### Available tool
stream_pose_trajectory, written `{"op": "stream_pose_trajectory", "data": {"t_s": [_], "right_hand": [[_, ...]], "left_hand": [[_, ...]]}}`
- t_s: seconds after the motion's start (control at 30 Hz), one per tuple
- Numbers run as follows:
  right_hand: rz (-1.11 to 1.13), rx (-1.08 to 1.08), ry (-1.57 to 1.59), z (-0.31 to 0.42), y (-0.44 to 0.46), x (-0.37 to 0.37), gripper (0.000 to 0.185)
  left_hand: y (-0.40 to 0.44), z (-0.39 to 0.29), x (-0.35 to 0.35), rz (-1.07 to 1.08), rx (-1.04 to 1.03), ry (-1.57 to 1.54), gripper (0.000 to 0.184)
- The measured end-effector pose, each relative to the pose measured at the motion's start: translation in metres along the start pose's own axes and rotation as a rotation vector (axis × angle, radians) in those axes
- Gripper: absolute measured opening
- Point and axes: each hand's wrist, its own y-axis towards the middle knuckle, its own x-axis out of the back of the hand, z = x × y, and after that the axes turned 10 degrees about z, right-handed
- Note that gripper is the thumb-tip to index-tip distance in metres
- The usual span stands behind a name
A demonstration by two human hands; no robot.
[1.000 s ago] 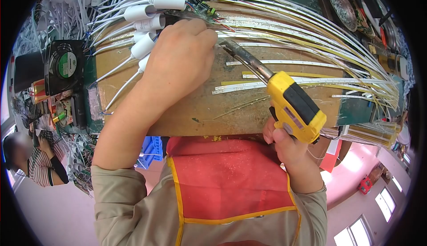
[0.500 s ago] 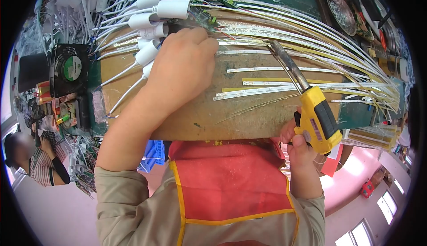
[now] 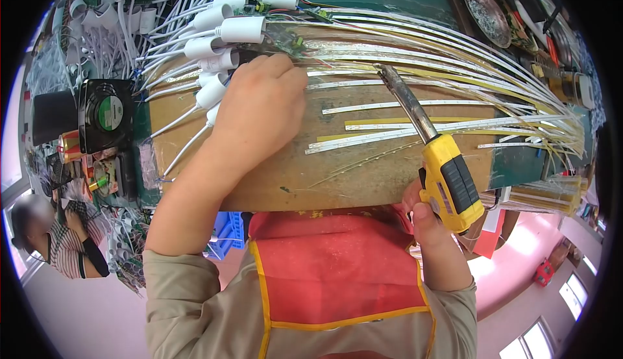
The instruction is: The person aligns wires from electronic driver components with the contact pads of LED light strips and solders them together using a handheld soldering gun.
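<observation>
My left hand (image 3: 263, 102) is closed over the ends of the wires and strips, its fingertips hidden behind the knuckles. What they pinch cannot be seen. White plastic lamp sockets (image 3: 241, 30) with cables lie just left of and above it, some joined to small green circuit boards (image 3: 295, 44). In my right hand (image 3: 422, 215) is a yellow and black soldering gun (image 3: 454, 184), gripped by its handle. Its metal barrel points up and left, the tip over the white LED strips (image 3: 363, 107), a short way right of my left hand. Whether the tip touches a strip is unclear.
A brown board (image 3: 259, 193) covers the front of the green table. At the left stands a black fan (image 3: 106, 113); a metal dish (image 3: 487, 15) sits at the back right among tools. Another person (image 3: 61, 235) works at the far left. A blue crate (image 3: 227, 232) is below the board.
The soldering gun has shifted slightly left, its tip now nearer my left hand. My left hand stays closed at the wires, a little lower in view. The whole view has shifted slightly.
</observation>
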Motion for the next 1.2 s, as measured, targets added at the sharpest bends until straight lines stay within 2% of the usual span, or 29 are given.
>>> {"op": "stream_pose_trajectory", "data": {"t_s": [0.93, 1.03, 1.2], "right_hand": [[-0.015, 0.004, -0.155, -0.016, -0.005, 0.007, 0.017], [-0.01, 0.009, -0.182, -0.017, -0.005, 0.009, 0.017], [0.02, -0.039, -0.215, -0.018, -0.006, 0.012, 0.016]], "left_hand": [[-0.001, -0.005, 0.006, 0.064, 0.035, 0.032, 0.009], [-0.003, -0.015, 0.022, 0.093, 0.042, 0.011, 0.015], [0.034, -0.002, 0.07, -0.013, 0.003, 0.063, 0.024]]}}
